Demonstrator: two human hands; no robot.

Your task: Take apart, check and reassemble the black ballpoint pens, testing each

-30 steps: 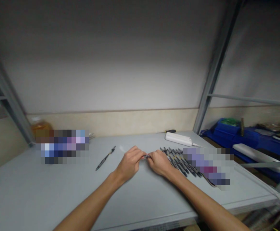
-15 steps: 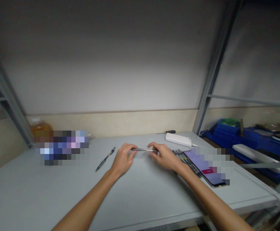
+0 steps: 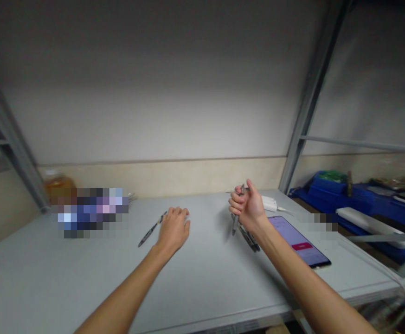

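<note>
My right hand (image 3: 247, 208) is raised a little above the grey table (image 3: 84, 278), fingers wrapped round a dark pen (image 3: 236, 223) held upright with its tip pointing down. My left hand (image 3: 173, 228) rests on the table, fingers curled over something small and pale that I cannot make out. A single black pen (image 3: 151, 229) lies just left of my left hand. A pile of several dark pens (image 3: 250, 238) lies on the table behind my right wrist, mostly hidden by it.
A phone (image 3: 298, 241) with a lit screen lies right of the pens. A white power strip (image 3: 269, 203) sits at the back right edge. A blurred patch covers things at the back left. Blue bins (image 3: 331, 190) stand beyond the metal shelf post (image 3: 306, 111).
My hands pulled apart. The right hand lifted with the pen and turned it upright; the left hand dropped to the table near the single pen.
</note>
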